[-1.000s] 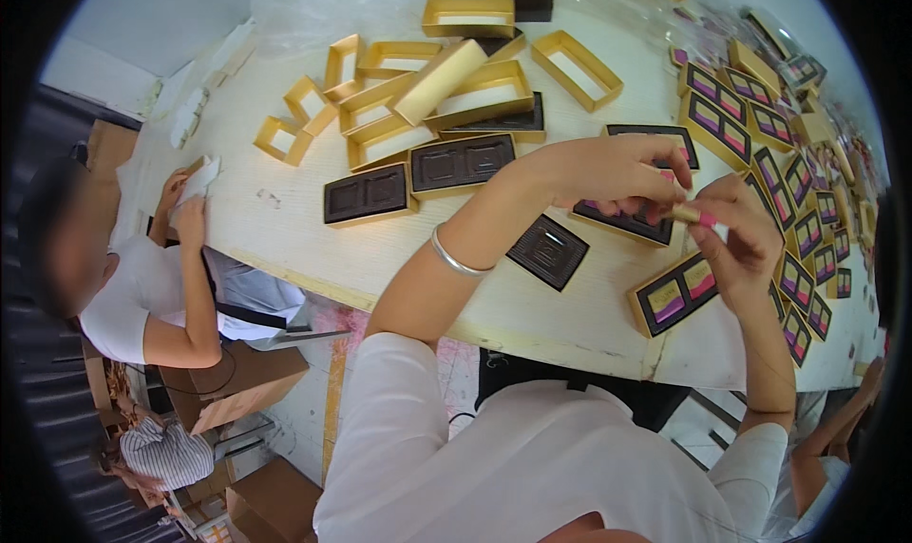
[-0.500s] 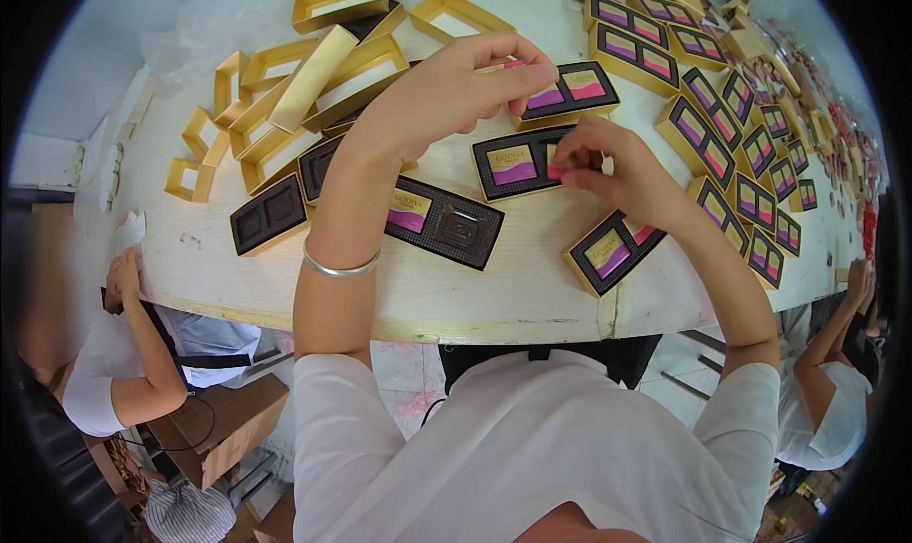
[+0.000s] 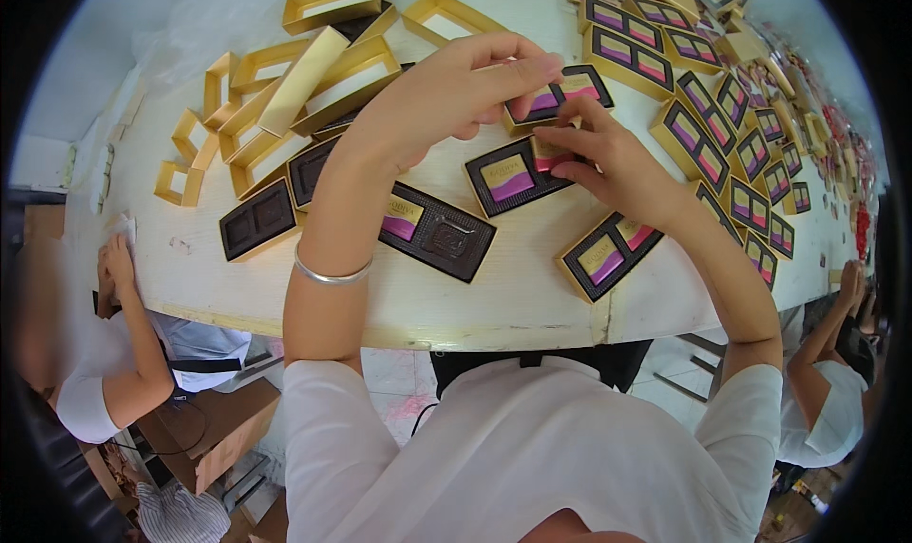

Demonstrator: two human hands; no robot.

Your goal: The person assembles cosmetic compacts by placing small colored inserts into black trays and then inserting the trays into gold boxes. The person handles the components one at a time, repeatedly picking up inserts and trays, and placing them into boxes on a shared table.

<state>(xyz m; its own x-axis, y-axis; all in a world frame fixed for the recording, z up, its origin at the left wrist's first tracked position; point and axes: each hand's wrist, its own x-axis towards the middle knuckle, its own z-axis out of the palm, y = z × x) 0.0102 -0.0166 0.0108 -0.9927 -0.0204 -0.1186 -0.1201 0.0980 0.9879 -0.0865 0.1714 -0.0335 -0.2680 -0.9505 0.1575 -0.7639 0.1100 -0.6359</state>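
Pink-and-gold piece [image 3: 548,153] at the right pocket of the middle gold-sided box [image 3: 524,197]
The right hand [image 3: 613,163] pinches it between thumb and fingers; the left hand [image 3: 475,82] curls beyond, its grip unclear to me. Keeping it level and pressing evenly should seat it squarely.

We have bare surface [image 3: 527,272] between the half-filled box [image 3: 427,223] and the closest two-piece box [image 3: 632,256], wide enough for a hand. Beyond it, the box under our right hand [image 3: 608,153] stands in the way. Stacked gold frames [image 3: 304,82] obstruct the far left; our right forearm [image 3: 708,244] spans the gap toward crowded boxes [image 3: 676,159].
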